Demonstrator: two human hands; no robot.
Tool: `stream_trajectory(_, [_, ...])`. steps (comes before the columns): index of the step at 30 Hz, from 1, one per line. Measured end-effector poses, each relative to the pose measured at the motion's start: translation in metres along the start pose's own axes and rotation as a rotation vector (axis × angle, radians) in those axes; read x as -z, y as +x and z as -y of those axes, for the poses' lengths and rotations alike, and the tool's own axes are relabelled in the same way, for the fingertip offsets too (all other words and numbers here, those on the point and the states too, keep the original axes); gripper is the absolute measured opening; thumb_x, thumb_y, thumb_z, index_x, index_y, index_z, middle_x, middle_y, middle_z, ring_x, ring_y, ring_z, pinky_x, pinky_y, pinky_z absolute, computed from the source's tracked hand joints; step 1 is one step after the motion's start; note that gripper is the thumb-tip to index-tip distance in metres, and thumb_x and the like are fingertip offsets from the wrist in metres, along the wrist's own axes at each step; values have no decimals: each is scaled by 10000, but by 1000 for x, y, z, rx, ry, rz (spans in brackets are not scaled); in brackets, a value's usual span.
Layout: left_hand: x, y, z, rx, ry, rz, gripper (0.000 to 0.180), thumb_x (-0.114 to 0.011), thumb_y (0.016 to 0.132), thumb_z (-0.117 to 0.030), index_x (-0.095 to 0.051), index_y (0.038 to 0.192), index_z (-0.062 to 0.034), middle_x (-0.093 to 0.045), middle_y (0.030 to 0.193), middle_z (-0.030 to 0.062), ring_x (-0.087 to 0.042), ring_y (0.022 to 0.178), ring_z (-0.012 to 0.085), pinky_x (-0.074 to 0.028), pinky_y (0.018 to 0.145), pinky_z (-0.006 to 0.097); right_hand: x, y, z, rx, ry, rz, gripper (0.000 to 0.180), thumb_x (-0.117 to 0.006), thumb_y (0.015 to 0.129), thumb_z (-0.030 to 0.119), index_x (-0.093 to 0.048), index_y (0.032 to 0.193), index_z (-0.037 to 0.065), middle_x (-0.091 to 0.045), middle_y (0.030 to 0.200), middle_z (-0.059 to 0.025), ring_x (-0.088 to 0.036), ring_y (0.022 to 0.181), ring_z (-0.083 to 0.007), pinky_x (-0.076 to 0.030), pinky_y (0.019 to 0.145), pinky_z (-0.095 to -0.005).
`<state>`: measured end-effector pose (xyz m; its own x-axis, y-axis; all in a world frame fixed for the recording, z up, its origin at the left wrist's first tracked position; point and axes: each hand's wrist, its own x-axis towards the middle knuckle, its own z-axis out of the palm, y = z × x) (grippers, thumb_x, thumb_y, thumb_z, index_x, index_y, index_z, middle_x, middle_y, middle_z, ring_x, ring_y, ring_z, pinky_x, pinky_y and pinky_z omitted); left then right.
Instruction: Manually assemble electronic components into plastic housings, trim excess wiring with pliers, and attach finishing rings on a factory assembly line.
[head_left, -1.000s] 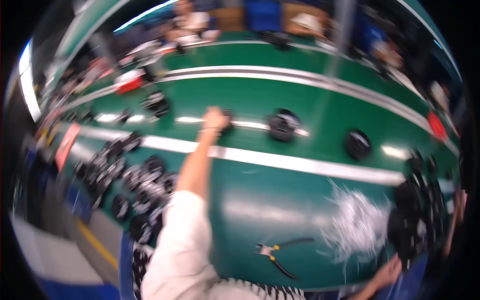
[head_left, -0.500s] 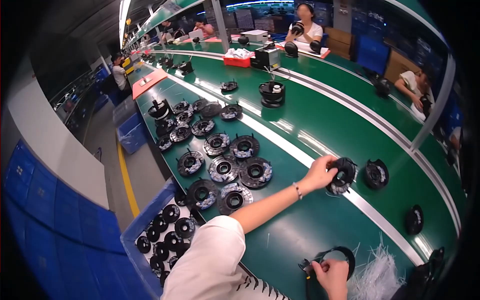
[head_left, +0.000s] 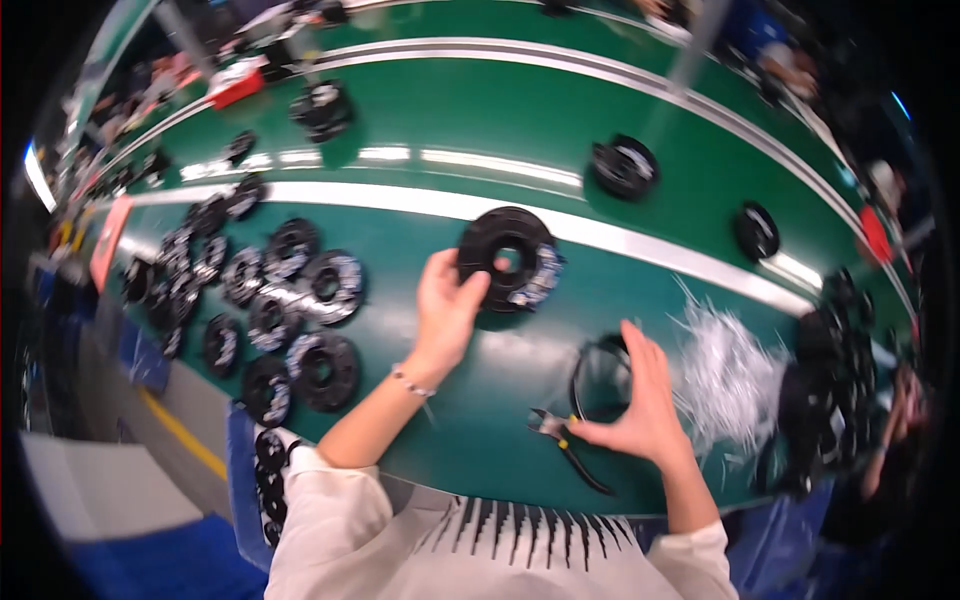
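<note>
Held in my left hand [head_left: 447, 305] is a round black plastic part [head_left: 497, 238] with a centre hole and small pale and blue pieces along one side; my thumb lies on its face. My right hand [head_left: 645, 410] is open over the bench, thumb and fingers spread apart. Beside its thumb lie side cutters [head_left: 548, 422] with dark and yellow handles. A thin black ring or loop [head_left: 577, 380] sits behind the right hand, partly hidden by it. To the right is a heap of clear plastic strands [head_left: 728, 375].
Several similar round parts [head_left: 325, 372] cover the bench's left side. Others stand on the green belt beyond the white strip, including one dark part [head_left: 625, 167]. Black parts [head_left: 825, 385] are piled at the right. A blue bin [head_left: 243, 480] sits at the near left edge.
My view has swung right and down. My left hand has brought the round part nearer from the belt's edge. My right hand has gone from pinched fingers to spread ones.
</note>
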<state>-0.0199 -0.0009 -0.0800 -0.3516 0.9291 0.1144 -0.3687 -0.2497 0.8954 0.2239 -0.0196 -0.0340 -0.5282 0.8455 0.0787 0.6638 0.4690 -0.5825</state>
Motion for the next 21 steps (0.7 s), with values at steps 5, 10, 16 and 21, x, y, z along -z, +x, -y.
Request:
stream_trajectory(5, [-33,-30,10,152,-42,167,320,-471,846,27,-334,1133,-2,-520,1073,128,-541,973,166,-472,843,299,-5,28,-9,1,546,-495,1010,-814,525,280,-245,1305,-20,-408,1189,-165,-454,1074,-265,-384,892,-350])
stream_trajectory(10, [-34,-57,32,195,16,201,415,-492,823,52,-320,1193,-25,-470,1152,87,-468,1061,145,-392,913,282,-35,42,8,-43,563,-345,1128,-811,517,395,-148,1317,-45,-301,1251,-243,-292,1187,-359,-276,981,-424])
stream_trajectory(16, [-28,-58,33,302,-87,199,476,-527,811,43,-338,1235,-59,-444,1201,53,-459,1082,146,-399,903,275,-28,38,10,-33,447,-179,1199,-804,484,435,-104,1323,-60,-159,1339,-317,-165,1254,-424,-218,1014,-458])
stream_trajectory(21, [-16,-44,16,586,-457,620,664,-617,761,-127,-256,1313,-49,-347,1308,103,-365,1204,244,-295,1005,380,-29,38,6,-58,388,-167,1174,-807,469,398,-142,1308,-83,-212,1327,-286,-225,1222,-415,-246,1001,-457])
